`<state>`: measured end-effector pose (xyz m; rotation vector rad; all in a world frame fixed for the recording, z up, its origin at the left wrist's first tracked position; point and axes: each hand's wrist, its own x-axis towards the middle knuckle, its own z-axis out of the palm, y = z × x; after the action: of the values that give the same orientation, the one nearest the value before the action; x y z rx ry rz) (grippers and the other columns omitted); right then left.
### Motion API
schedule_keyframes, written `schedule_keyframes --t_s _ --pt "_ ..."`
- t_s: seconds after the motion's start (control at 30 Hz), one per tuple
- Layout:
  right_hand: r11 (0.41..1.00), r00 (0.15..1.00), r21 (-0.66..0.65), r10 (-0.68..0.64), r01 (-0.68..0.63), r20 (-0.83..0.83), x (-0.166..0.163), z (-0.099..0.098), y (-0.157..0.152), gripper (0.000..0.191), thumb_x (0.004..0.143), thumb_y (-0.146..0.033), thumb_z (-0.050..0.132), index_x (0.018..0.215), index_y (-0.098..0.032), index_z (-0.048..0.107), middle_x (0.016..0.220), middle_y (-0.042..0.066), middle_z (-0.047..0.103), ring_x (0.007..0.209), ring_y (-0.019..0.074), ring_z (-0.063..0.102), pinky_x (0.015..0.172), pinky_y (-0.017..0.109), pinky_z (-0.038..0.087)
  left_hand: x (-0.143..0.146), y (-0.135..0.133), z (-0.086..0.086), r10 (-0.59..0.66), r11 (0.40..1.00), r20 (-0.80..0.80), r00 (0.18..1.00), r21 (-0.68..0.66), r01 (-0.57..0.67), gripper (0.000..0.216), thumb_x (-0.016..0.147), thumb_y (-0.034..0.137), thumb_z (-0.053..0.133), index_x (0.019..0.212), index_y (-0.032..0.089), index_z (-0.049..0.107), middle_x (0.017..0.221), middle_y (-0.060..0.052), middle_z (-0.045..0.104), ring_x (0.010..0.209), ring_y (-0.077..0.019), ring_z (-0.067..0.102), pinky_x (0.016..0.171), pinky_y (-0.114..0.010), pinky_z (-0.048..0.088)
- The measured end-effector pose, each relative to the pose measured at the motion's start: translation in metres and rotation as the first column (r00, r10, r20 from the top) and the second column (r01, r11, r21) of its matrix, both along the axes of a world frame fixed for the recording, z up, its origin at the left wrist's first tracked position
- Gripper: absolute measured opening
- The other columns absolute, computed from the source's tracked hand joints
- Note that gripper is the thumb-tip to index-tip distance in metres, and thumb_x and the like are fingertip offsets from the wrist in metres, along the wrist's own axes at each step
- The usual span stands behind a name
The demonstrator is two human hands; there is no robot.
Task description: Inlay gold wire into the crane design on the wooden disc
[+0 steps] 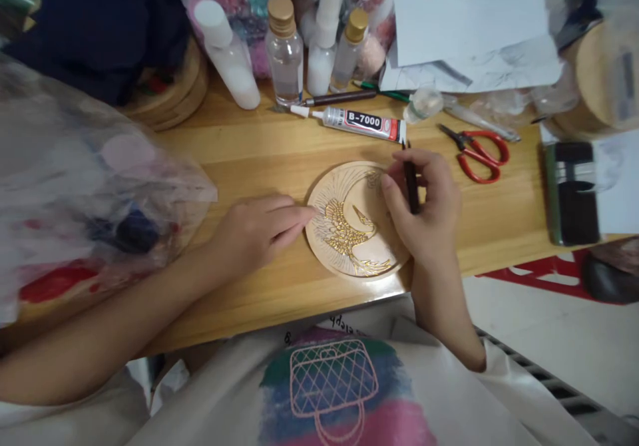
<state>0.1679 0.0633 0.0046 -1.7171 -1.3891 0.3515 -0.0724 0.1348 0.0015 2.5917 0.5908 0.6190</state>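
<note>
A round pale wooden disc [339, 263] lies flat on the table in front of me. On it is a gold crane design [349, 236], with fine lines fanning out around the bird. At the disc's left edge, my left hand [257, 229] has its fingers closed together, the tips on the rim. My right hand [432, 206] rests over the disc's right side and holds dark tweezers [411, 186], their two points turned up and away from me. Just beyond the disc lies a tube of B-7000 glue [363, 122] with a white nozzle.
Red-handled nippers [482, 155] lie to the right, near a black box [574, 193]. Several bottles [284, 53] stand at the back beside white papers [469, 20]. A dark pen [339, 97] lies behind the glue. Plastic bags [100, 186] cover the left side.
</note>
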Motion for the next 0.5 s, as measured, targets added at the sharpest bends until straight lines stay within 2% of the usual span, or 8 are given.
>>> schedule_keyframes --t_s 0.03,0.1,0.23,0.5 --pt "1.000 0.996 -0.014 -0.008 0.009 0.092 0.0026 -0.0013 0.0014 0.019 0.084 -0.020 0.066 0.102 -0.026 0.063 0.094 0.004 0.067 0.090 0.0233 0.063 0.083 0.043 0.052 -0.0008 0.0005 0.0002 -0.011 1.000 0.000 1.000 0.002 0.011 0.026 0.103 0.022 0.045 0.104 0.017 0.070 0.078 -0.002 0.072 0.065 -0.0105 0.065 0.056 -0.020 0.047" --pt "0.999 0.986 -0.043 0.009 -0.002 0.165 0.0067 -0.0041 0.0040 0.022 0.082 -0.016 0.063 0.102 -0.025 0.063 0.098 0.005 0.068 0.093 0.0247 0.063 0.084 0.046 0.052 -0.0024 0.0012 0.0009 -0.033 0.999 -0.020 0.999 0.019 0.033 0.026 0.103 0.019 0.044 0.106 0.017 0.070 0.078 -0.001 0.072 0.066 -0.0104 0.064 0.055 -0.020 0.046" --pt "0.998 0.987 -0.045 0.045 -0.038 0.156 0.0093 -0.0070 0.0063 0.020 0.083 -0.013 0.056 0.100 -0.021 0.063 0.095 0.006 0.070 0.090 0.0243 0.064 0.081 0.045 0.053 -0.0037 0.0020 0.0027 -0.046 0.998 -0.061 0.997 0.048 0.049 0.028 0.103 0.017 0.043 0.110 0.016 0.070 0.076 -0.002 0.070 0.066 -0.0108 0.064 0.054 -0.020 0.044" --pt "0.997 0.987 -0.078 0.022 -0.010 0.158 0.0085 -0.0032 0.0036 0.017 0.089 -0.018 0.057 0.102 -0.027 0.063 0.098 0.006 0.070 0.092 0.0234 0.065 0.082 0.043 0.054 -0.0018 0.0002 0.0017 -0.044 0.998 -0.034 0.998 0.037 0.045 0.024 0.103 0.019 0.045 0.110 0.015 0.068 0.076 -0.001 0.070 0.066 -0.0098 0.064 0.056 -0.019 0.046"
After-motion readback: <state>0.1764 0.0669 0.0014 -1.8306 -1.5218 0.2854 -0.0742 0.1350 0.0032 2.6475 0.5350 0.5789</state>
